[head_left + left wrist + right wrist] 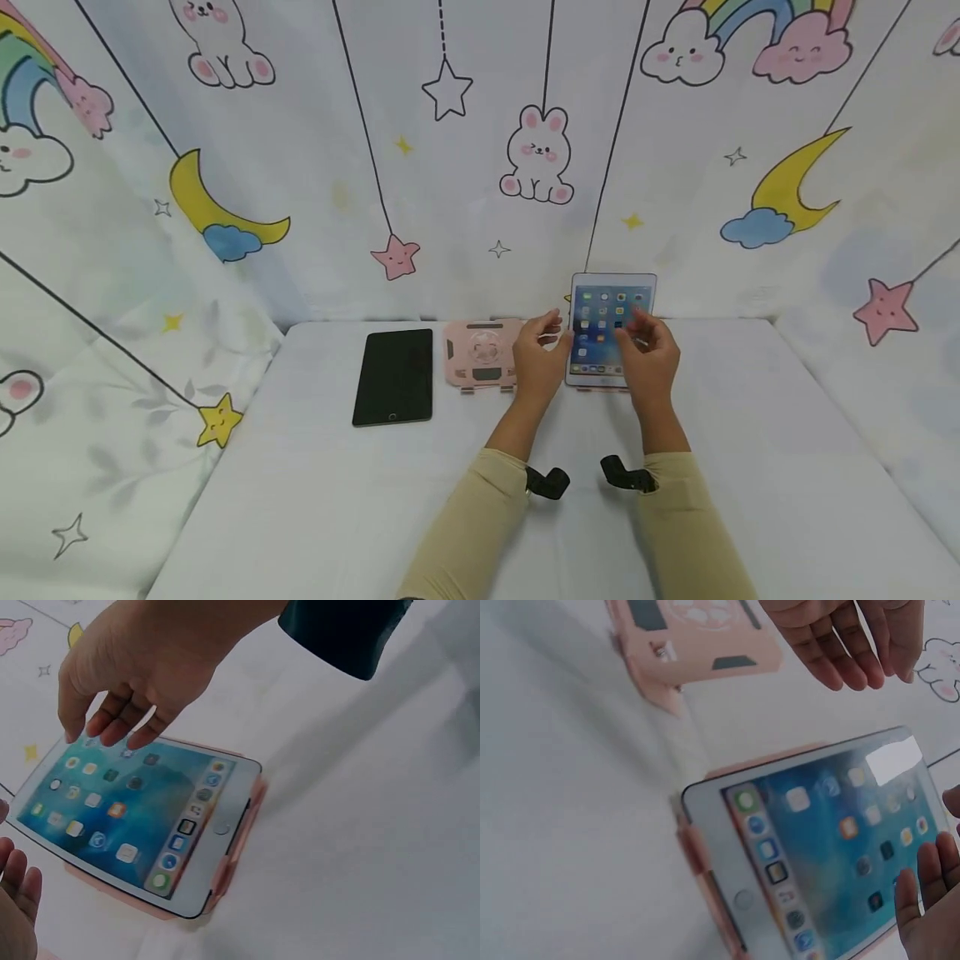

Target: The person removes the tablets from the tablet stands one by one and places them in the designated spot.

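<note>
A white tablet (596, 333) with its screen lit stands out in the head view, lying on a pink case part (244, 840) that shows along its edges. My left hand (540, 354) is at the tablet's left edge with relaxed fingers, holding nothing; whether it touches the edge I cannot tell. Over the right part of the screen hovers my right hand (651, 354), its fingers loosely bent and the palm turned inward. In the right wrist view, a pink case piece (705, 637) with dark cutouts lies left of the tablet, partly behind my left hand.
A second tablet (393, 379), black with a dark screen, lies at the left on the white table (300, 517). Behind the table's far edge hangs a white backdrop (465, 192) printed with rabbits, stars and moons.
</note>
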Action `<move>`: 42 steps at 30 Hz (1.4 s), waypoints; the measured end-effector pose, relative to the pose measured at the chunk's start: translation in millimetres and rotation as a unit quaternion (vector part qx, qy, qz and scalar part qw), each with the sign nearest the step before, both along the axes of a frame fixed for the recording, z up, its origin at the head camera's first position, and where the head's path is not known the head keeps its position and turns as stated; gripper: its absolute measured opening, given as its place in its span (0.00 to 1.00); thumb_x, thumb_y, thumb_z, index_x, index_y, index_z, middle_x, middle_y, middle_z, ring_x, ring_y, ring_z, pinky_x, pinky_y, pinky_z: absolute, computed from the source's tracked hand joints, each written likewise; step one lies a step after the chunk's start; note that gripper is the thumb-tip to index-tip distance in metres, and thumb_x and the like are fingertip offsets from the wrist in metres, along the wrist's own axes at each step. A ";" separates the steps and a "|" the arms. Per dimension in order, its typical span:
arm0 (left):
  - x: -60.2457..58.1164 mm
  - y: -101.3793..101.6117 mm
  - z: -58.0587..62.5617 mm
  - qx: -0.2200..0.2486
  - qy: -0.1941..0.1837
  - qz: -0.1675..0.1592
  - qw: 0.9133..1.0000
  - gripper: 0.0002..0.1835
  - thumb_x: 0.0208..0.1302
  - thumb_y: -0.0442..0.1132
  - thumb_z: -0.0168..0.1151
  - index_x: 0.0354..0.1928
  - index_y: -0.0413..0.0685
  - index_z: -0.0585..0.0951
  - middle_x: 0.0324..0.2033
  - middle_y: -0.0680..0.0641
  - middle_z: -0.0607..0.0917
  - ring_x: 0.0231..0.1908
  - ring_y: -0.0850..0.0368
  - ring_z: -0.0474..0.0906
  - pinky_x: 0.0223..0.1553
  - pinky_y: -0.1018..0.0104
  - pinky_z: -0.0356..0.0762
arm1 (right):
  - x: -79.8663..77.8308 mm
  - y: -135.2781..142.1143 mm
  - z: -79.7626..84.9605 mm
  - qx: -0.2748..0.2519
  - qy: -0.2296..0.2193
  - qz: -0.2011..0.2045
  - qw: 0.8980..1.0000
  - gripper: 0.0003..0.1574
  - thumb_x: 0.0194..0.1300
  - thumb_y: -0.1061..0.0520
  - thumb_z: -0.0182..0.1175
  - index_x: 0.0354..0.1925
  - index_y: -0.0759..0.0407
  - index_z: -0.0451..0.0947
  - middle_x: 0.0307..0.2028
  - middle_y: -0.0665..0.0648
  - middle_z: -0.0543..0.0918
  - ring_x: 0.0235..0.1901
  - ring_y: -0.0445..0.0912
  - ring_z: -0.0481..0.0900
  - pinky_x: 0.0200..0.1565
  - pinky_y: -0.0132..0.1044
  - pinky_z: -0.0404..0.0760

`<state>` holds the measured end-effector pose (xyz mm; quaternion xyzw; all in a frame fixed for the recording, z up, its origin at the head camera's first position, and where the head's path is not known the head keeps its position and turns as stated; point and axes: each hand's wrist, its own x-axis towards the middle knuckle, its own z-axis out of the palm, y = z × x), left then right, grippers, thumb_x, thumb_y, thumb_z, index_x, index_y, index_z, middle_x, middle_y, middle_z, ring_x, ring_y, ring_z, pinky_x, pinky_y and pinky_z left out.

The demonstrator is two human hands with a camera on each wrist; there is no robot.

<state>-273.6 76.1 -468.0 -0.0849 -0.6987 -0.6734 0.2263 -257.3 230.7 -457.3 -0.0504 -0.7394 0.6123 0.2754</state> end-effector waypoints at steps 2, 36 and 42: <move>-0.5 3.5 -6.8 -0.010 -0.012 -0.004 1.000 0.20 0.59 0.33 0.67 0.55 0.44 0.81 0.44 0.46 0.84 0.46 0.56 0.81 0.49 0.65 0.83 | -1.2 4.7 -10.0 0.007 -0.020 -0.018 1.000 0.26 0.64 0.57 0.64 0.60 0.58 0.75 0.46 0.55 0.77 0.47 0.40 0.75 0.50 0.24 0.76; 9.3 41.3 -77.8 -0.033 -0.046 0.064 0.996 0.18 0.50 0.27 0.71 0.46 0.42 0.84 0.38 0.48 0.83 0.40 0.59 0.81 0.43 0.75 0.82 | 1.7 41.9 -77.3 0.075 -0.118 -0.129 0.982 0.24 0.60 0.62 0.63 0.56 0.62 0.76 0.47 0.60 0.81 0.46 0.46 0.76 0.43 0.22 0.72; 12.5 37.5 -80.2 -0.024 -0.022 0.063 0.997 0.20 0.50 0.25 0.71 0.47 0.44 0.82 0.40 0.48 0.83 0.41 0.57 0.80 0.45 0.69 0.83 | -0.5 39.0 -82.1 0.077 -0.129 -0.107 0.983 0.27 0.58 0.68 0.63 0.57 0.65 0.74 0.47 0.61 0.78 0.45 0.46 0.73 0.41 0.23 0.71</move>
